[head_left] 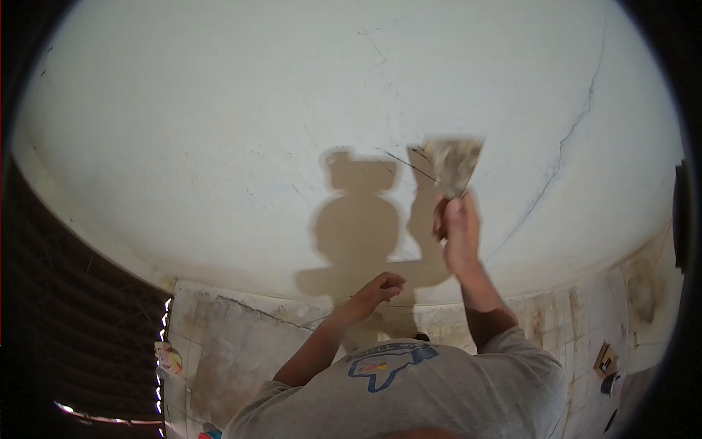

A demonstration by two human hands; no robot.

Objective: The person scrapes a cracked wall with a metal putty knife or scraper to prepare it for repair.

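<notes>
My right hand is wrapped round the handle of a putty knife, raised in front of a pale wall. Its broad blade points upward and is smeared with whitish residue; motion blurs it a little. Whether the blade touches the wall, I cannot tell. Just left of the blade a short dark crack slants across the wall. Lower down, my left hand hangs in front of my chest with nothing visible in it, its fingers loosely bent and the thumb apart.
A long jagged crack runs down the wall at right. My shadow falls on the wall. On the stained tile floor lie a colourful package at left and a small brown block at right. Dark corrugated sheeting borders the left.
</notes>
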